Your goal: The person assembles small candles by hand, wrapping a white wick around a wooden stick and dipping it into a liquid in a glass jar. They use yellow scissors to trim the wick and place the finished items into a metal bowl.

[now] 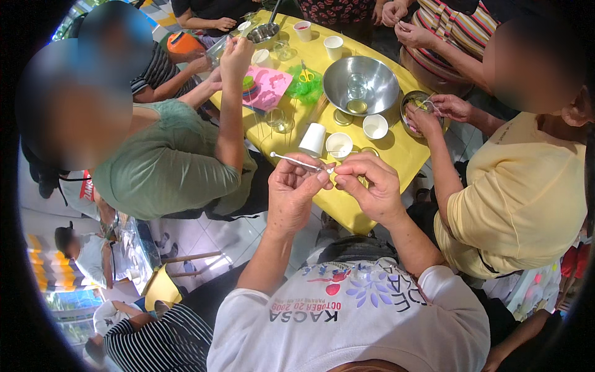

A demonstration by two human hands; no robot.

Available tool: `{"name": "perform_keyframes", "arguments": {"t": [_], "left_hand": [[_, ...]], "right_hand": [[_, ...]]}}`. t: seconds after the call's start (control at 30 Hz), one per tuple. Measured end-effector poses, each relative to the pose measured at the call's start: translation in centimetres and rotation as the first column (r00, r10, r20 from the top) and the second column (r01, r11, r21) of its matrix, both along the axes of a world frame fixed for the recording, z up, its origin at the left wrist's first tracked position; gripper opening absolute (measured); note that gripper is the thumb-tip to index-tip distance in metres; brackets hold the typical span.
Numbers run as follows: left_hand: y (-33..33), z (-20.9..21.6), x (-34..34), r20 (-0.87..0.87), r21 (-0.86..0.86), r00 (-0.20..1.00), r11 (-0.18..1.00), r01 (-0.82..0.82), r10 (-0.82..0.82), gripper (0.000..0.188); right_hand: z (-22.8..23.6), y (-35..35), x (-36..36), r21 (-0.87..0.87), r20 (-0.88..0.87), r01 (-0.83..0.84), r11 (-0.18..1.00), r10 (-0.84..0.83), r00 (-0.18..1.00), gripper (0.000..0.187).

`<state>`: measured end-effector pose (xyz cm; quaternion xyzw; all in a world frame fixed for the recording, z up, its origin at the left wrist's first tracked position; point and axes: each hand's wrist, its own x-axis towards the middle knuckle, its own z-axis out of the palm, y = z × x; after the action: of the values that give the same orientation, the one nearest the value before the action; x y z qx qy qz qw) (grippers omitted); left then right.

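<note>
My left hand (294,189) pinches a thin white stick (296,162), which has a small knob at its far-left end. Close against it, my right hand (370,183) has thumb and forefinger closed at a small white piece (330,170) by the stick's near end. Whether that piece is joined to the stick I cannot tell. Both hands are raised above the near end of the yellow-covered table (396,146). Just beyond them are a white cup lying tilted (312,140) and an upright white cup (339,146) with a thin stick across it.
A large steel bowl (375,74) holds a glass jar (357,87). Farther back are yellow scissors (306,75) on green netting, a pink sheet (273,85) and a saucepan (263,32). People stand around the table; one at right works over a smaller metal bowl (407,122).
</note>
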<state>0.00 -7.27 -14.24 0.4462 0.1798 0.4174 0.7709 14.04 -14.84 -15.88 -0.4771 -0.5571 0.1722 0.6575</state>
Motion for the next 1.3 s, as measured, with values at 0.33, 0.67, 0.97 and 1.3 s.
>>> {"name": "perform_keyframes", "arguments": {"t": [0.33,0.67,0.97,1.3], "left_hand": [[-0.6,1.1,-0.1,-0.205,0.106,0.978,0.994,-0.013,0.035,0.022],[0.4,2.3,-0.6,-0.28,0.07,0.942,0.975,0.211,-0.183,0.024],[0.1,2.5,-0.4,-0.336,0.149,0.931,0.967,0.205,-0.146,0.032],[0.0,2.8,-0.5,-0.348,0.173,0.926,0.961,0.214,-0.143,0.031]], "right_hand": [[0.7,-0.6,0.2,0.05,0.12,0.05,0.997,-0.056,0.991,0.015],[0.6,-0.8,2.0,0.042,0.162,-0.097,0.994,0.089,0.983,0.019],[0.8,-1.0,2.0,0.052,0.195,-0.044,0.998,0.033,0.98,0.019],[0.7,-1.3,1.9,0.047,0.247,-0.035,0.998,0.022,0.969,0.018]]}}
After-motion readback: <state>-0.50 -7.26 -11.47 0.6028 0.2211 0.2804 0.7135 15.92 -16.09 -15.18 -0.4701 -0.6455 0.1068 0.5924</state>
